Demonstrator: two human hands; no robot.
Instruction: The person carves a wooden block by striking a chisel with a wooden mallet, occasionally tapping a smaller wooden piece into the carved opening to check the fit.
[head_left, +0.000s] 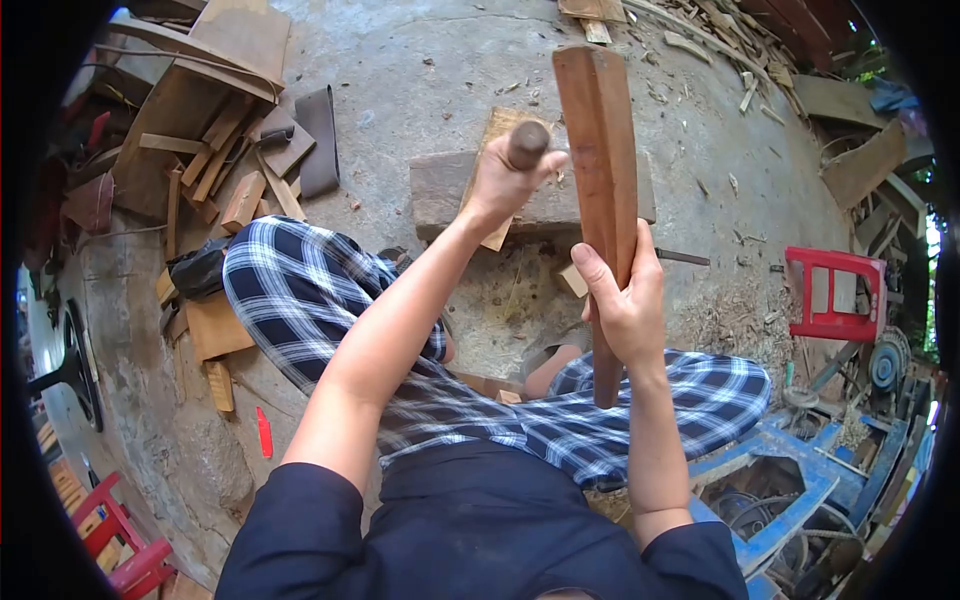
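My left hand [503, 182] is wrapped round a dark round-ended wooden handle [528, 143], seen nearly end-on; its other end is hidden. My right hand [629, 305] grips a long reddish-brown shaped piece of wood [605, 160] near its lower part, thumb on the front face and fingers behind. The piece stands nearly upright before me, its narrow end above my lap. Below my left hand lies a thick wooden block [437, 197] on the floor, with a lighter board [503, 122] across it. The two hands are apart.
Scrap wood [205, 150] is heaped at the left, with a dark belt-like strip [318, 142] beside it. A red object [264, 432] lies on the floor. To the right are a dark narrow bar [683, 258], wood shavings [745, 330], a red plastic stool [873, 290] and a blue metal frame [800, 505].
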